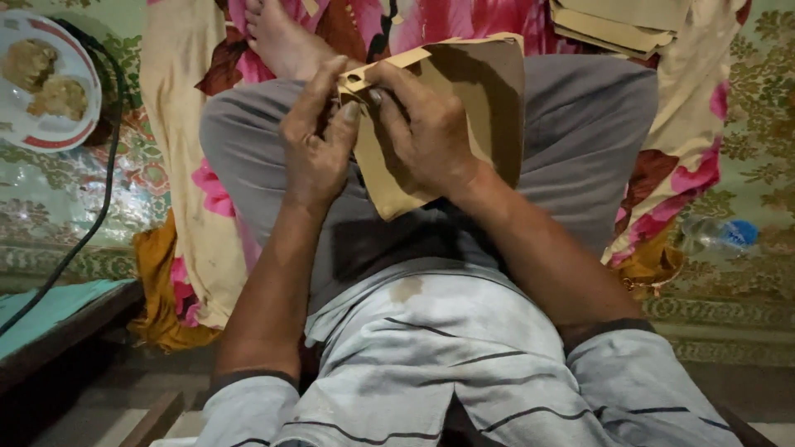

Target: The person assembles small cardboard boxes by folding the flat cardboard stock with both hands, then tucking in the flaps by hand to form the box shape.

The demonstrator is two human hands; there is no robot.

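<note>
You sit cross-legged on a floral cloth (pixel 186 124) over a green patterned mat (pixel 745 174), your left hand (pixel 316 136) and right hand (pixel 426 128) both pinching the near-left corner of a brown paper bag (pixel 489 99) above your lap, a plate of food (pixel 45 79) far left.

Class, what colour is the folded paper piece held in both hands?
The folded paper piece is plain tan-brown, seen best in the head view.

Paper bag (pixel 489 108) over the lap; plate (pixel 45 124) far left, bottle (pixel 716 236) right, probably card stack (pixel 617 25) beyond.
</note>
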